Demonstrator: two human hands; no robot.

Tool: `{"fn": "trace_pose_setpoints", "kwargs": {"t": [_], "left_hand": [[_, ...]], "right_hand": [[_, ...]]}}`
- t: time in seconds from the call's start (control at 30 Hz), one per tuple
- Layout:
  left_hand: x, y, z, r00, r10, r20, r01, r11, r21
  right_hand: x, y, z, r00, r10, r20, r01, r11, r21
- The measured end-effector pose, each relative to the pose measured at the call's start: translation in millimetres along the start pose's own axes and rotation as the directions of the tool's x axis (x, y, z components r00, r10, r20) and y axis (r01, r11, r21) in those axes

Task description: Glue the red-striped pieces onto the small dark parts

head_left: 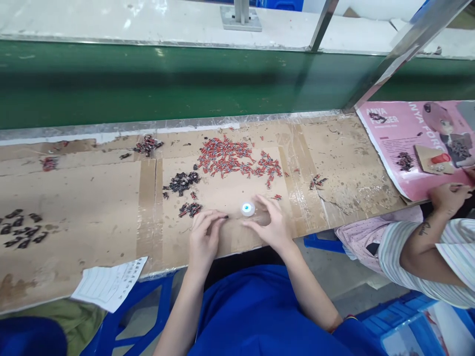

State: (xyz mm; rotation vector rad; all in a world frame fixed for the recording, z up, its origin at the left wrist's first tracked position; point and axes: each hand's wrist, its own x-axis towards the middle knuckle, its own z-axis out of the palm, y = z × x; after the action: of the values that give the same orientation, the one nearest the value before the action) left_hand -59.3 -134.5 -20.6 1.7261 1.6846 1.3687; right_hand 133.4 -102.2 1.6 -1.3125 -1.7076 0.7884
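Observation:
My left hand (205,234) is closed in a pinch on a small black part (226,217) at its fingertips, near the table's front edge. Thumb and fingers apart, my right hand (272,223) curves round the right side of a small round white container (247,208) with a blue centre; whether it touches the container cannot be made out. Beyond the hands lies a wide heap of small red and black parts (226,154). A pile of black parts (182,182) sits left of that heap, and a smaller dark and red pile (190,209) is beside my left fingers.
The cardboard-covered table (237,237) ends close in front of my body. More black parts (22,230) lie far left, near a paper sheet (111,283). At right, a co-worker's hand (449,195) rests by a pink poster mat (393,143). A metal post (393,62) slants above the green panel.

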Motion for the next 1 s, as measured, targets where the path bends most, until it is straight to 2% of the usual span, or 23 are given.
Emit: {"fn": "trace_pose_setpoints", "kwargs": {"t": [0.07, 0.13, 0.27, 0.37, 0.47, 0.67, 0.83, 0.9, 1.0], "left_hand": [[0, 0, 0.1, 1.0, -0.003, -0.007, 0.003, 0.999, -0.035], [0, 0, 0.2, 1.0, -0.02, -0.006, 0.019, 0.997, -0.073], [-1, 2, 0.1, 0.999, -0.048, -0.02, 0.045, 0.992, -0.114], [-1, 4, 0.0, 0.998, -0.042, -0.052, 0.034, 0.989, -0.143], [-1, 6, 0.6, 0.997, -0.052, -0.062, 0.041, 0.986, -0.163], [-2, 9, 5.4, 0.987, -0.147, -0.061, 0.13, 0.966, -0.222], [-5, 18, 8.2, 0.98, -0.197, -0.044, 0.179, 0.949, -0.26], [-6, 24, 8.1, 0.977, -0.214, -0.02, 0.2, 0.942, -0.27], [-5, 33, 7.9, 0.977, -0.212, 0.009, 0.205, 0.933, -0.297]], "right_hand": [[2, 8, -18, 0.996, -0.056, -0.063, 0.05, 0.995, -0.09], [7, 18, -35, 0.989, -0.06, -0.135, 0.033, 0.981, -0.192], [18, 36, -53, 0.99, -0.003, -0.138, -0.035, 0.962, -0.271], [20, 39, -53, 0.99, 0.035, -0.139, -0.063, 0.977, -0.205], [19, 38, -51, 0.975, 0.12, -0.186, -0.134, 0.989, -0.068], [21, 37, -49, 0.929, 0.289, -0.231, -0.238, 0.945, 0.224], [23, 30, -49, 0.911, 0.301, -0.281, -0.238, 0.942, 0.238], [22, 26, -50, 0.902, 0.277, -0.332, -0.217, 0.954, 0.206], [20, 21, -51, 0.912, 0.202, -0.358, -0.168, 0.978, 0.124]]}}
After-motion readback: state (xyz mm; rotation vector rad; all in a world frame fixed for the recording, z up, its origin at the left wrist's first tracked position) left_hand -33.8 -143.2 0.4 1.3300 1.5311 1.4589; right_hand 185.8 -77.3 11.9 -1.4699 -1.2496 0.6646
